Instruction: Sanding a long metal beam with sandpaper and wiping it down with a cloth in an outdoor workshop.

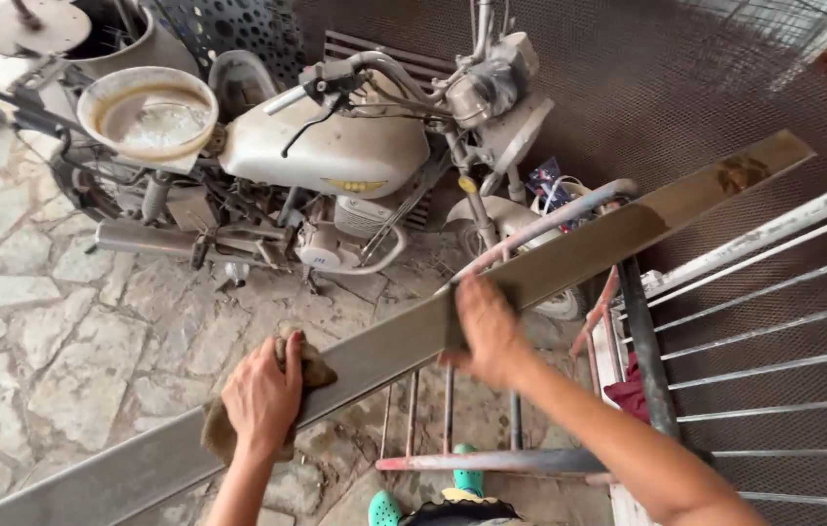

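While rubbing that long metal bar, better keep strokes along its length. Left hand clenched on a brown rag against the bar, right hand clamping the bar's edge. Bar slanting across a stand, dusty motorcycle behind it.

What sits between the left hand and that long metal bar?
A brown rag lies between the left hand and the long metal bar. The right hand grips the bar bare, with nothing between.
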